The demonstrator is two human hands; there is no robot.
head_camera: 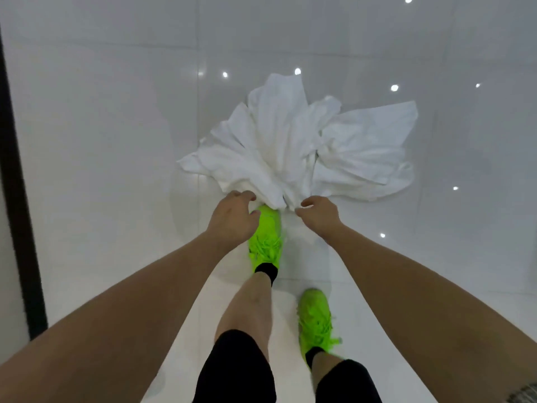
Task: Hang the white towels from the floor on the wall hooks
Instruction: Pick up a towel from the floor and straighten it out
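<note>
1. White glossy floor tiles fill the frame, with a dark strip along the left edge.
2. Crumpled white towels lie heaped at centre.
3. Green shoes stand below the heap, one toe under its edge.
4. Left hand has curled fingers touching the towel edge; whether it grips is unclear.
5. Right hand hangs loosely curled beside the same edge, holding nothing.

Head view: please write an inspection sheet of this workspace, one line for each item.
Surface: glossy white tile floor, light spots reflected.
Job's things: white towels in a crumpled heap on the floor; no hooks in view.
Clutter: nothing seen.
Grips: left hand and right hand at the heap's near edge, fingers curled; hold unclear.
Cables: nothing seen.
Surroundings: green shoes, one toe under the towels; dark frame at left.
</note>
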